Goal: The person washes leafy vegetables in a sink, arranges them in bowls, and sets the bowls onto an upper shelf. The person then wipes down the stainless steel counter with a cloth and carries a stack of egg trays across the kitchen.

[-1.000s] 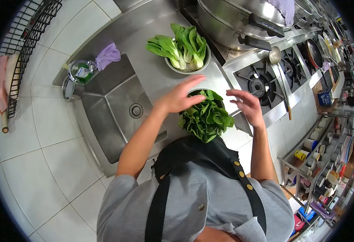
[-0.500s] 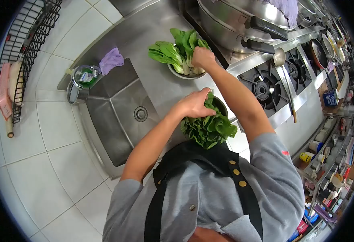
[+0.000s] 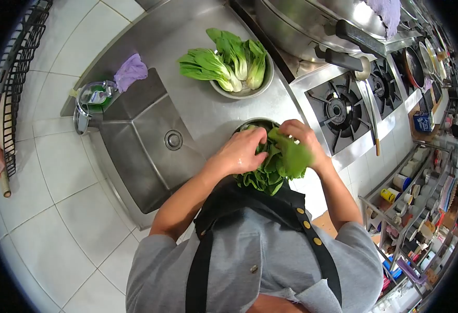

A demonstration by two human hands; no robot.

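Near my waist, a bowl (image 3: 257,121) holds a pile of dark green leaves (image 3: 265,180). My left hand (image 3: 242,151) is on the pile's left side, its fingers curled onto the leaves. My right hand (image 3: 304,138) grips a leafy green piece (image 3: 293,157) over the right side of the bowl; that piece is blurred. Farther off on the steel counter sits a metal bowl (image 3: 249,95) with whole bok choy heads (image 3: 231,60), their leaves pointing away and to the left.
A steel sink (image 3: 140,151) lies at left, with a purple cloth (image 3: 131,72) and a jug (image 3: 96,96) at its far corner. At right are gas burners (image 3: 338,109), a ladle (image 3: 367,94) and a large steamer pot (image 3: 296,31). A cluttered shelf rack (image 3: 411,203) stands farther right.
My right hand has come back from the far bowl to the near one with a green piece in it. The bok choy heads in the far bowl have shifted. My left hand stays at the leaves.
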